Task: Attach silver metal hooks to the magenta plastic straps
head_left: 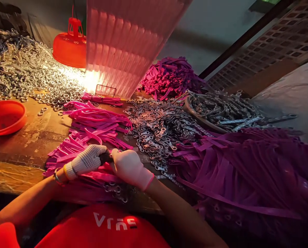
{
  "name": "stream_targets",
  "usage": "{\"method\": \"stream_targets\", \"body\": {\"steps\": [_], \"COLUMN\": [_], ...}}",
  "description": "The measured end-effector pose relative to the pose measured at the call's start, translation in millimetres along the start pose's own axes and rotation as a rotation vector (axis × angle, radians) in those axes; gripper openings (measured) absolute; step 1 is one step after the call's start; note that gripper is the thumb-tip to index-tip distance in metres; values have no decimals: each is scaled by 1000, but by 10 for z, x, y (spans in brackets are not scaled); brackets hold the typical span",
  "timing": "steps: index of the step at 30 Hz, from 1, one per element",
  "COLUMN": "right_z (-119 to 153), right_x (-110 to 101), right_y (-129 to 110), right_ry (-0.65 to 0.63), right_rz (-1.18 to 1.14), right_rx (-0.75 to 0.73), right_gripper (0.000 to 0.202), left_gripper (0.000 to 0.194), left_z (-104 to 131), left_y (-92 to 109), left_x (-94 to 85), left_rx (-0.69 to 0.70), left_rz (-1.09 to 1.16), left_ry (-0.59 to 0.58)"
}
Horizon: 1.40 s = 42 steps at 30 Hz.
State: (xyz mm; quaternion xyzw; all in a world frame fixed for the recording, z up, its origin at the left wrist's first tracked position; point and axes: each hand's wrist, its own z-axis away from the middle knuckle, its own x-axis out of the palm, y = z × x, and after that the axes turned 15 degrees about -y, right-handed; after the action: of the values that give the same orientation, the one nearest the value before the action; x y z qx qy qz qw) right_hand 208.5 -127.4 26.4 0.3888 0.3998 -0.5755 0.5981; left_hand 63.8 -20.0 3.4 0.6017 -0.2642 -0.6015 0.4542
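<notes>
In a white dotted glove, my left hand (88, 160) is closed over a pile of pink straps (73, 146). My right hand (130, 167), in a white glove with a pink cuff, is closed right beside it. A small dark piece (106, 157) shows between the two hands; its kind cannot be made out, and the fingers hide most of it. Metal pieces with ring ends (115, 189) lie below my right hand at the table edge. To the right of it spreads a heap of linked metal pieces (159, 127).
A large purple strap pile (236, 165) covers the right side, before a bowl rim (202, 119) heaped with metal strips. An orange bowl (6, 117) stands left. Behind are a ring heap (22, 69), a red lamp (68, 50), a corrugated sheet (123, 44) and more purple straps (173, 77).
</notes>
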Motion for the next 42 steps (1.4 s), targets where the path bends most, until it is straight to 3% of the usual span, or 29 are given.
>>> {"method": "stream_targets", "body": {"steps": [4, 6, 8, 10, 13, 15, 17, 20, 22, 25, 28, 32, 35, 38, 42], "right_z": [168, 278, 323, 268, 52, -96, -195, -238, -206, -102, -5, 19, -34, -89, -94], "right_x": [-38, -46, -22, 58, 302, 514, 715, 895, 892, 711, 419, 101, -6, -28, 3], "right_y": [59, 184, 413, 729, 1242, 1525, 1727, 1849, 1772, 1388, 826, 238, 56, 13, -31], "right_ry": [-2, -31, -54, -1, 111, 112, 196, 424, 556, 640, 488, 422, 323, 227, 358], "right_rz": [-61, -186, -332, -378, -136, -23, -79, -304, -411, -688, -964, -953, -1073, -1269, -1415], "right_rx": [34, -16, -137, -115, 287, 375, 338, 275, 269, 175, -12, -113, -187, -241, -106], "right_gripper": [26, 27, 27, 22, 18, 21, 22, 24, 28, 27, 24, 26, 35, 33, 29], "left_gripper": [15, 13, 11, 14, 14, 15, 23, 27, 24, 19, 29, 37, 28, 23, 41], "left_z": [203, 362, 482, 511, 357, 181, 27, -64, -45, 15, 57, 98, 124, 145, 175], "left_y": [-51, -101, -148, -173, -157, -116, -69, -22, -11, 0, 36, 121, 170, 192, 204], "left_x": [-429, -636, -737, -706, -492, -339, -230, -135, -81, 1, 66, 120, 138, 137, 166], "left_rx": [-38, -108, -177, -249, -311, -309, -261, -132, -85, -47, -49, -56, -58, -64, -3], "left_rz": [-199, -264, -161, 145, 870, 1324, 1604, 1732, 1722, 1645, 1443, 998, 651, 480, 770], "left_ry": [-99, -30, 123, 263, 434, 523, 505, 334, 203, 147, 171, 193, 289, 420, 343]}}
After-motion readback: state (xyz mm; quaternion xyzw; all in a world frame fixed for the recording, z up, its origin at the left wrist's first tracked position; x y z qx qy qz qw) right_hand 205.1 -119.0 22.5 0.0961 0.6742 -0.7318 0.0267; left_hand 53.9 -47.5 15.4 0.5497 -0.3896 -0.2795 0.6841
